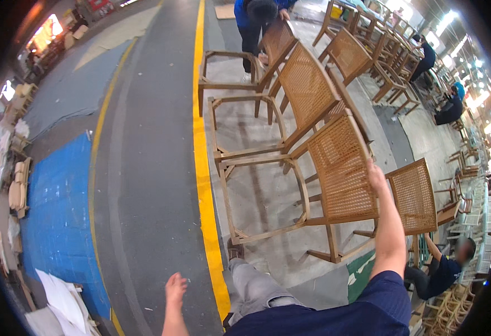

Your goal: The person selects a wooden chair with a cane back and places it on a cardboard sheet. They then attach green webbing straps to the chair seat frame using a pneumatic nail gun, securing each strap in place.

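Note:
The nearest chair [340, 168] has a woven cane back and a bare wooden seat frame [265, 232] that I can see the floor through. My right hand [375, 176] grips the top rail of its back, arm stretched out to the right. Low over the grey floor, my left hand [175, 288] hangs free with nothing in it, its fingers loosely apart. Just beyond the held chair stands a second cane-backed chair [307, 87] of the same kind, its seat frame also open.
A yellow floor line [203, 185] runs along the chairs' front legs. A person in blue [251, 22] bends over a farther chair. Another person [441, 269] sits low at the right, near a cane-backed chair [412, 199]. Blue sheeting [58, 207] covers floor at the left.

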`<state>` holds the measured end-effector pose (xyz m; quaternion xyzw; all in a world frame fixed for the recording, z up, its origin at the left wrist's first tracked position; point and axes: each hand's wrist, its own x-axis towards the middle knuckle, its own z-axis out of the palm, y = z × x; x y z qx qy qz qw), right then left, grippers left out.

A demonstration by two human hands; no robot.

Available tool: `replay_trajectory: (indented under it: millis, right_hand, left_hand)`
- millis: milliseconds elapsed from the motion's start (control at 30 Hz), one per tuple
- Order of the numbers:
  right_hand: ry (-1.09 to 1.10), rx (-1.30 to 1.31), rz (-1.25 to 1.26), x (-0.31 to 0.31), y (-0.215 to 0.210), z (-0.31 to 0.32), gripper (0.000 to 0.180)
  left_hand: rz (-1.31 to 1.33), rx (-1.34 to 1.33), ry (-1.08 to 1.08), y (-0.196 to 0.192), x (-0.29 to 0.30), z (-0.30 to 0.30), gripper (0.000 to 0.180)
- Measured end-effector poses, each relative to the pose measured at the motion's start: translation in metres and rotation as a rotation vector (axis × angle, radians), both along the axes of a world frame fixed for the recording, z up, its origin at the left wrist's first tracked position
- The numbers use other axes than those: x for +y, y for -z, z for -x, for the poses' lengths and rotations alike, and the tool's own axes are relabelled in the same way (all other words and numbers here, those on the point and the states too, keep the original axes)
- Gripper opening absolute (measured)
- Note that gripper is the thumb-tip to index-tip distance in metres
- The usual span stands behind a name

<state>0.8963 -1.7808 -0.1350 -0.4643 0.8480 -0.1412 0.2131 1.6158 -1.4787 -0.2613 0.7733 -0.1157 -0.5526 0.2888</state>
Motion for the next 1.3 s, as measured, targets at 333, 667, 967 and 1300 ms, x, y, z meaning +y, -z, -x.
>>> replay_trajectory:
  millis: [333, 667, 967, 1300]
  right_hand:
    - [0.098, -0.049, 0.150, -0.008, -0.020, -0.052, 0.079]
    - [0.334, 0.137, 0.056, 0.055, -0.111, -0.156, 0.088]
    - [0.355, -0.192, 0.058, 0.128, -0.144, -0.372, 0.090]
    - [0.207, -0.618, 0.384, 0.034, -0.149, -0.612, 0.036]
  left_hand:
    - [-0.231, 0.367, 0.032, 0.229, -0.288, 0.147, 0.078]
    - [-0.173, 0.447, -0.181, 0.144, -0.280, 0.041, 0.056]
    - [-0.107, 0.198, -0.143, 0.003, -0.230, -0.275, 0.056]
    - [0.182, -0.055, -0.223, -0.115, -0.322, -0.553, 0.048]
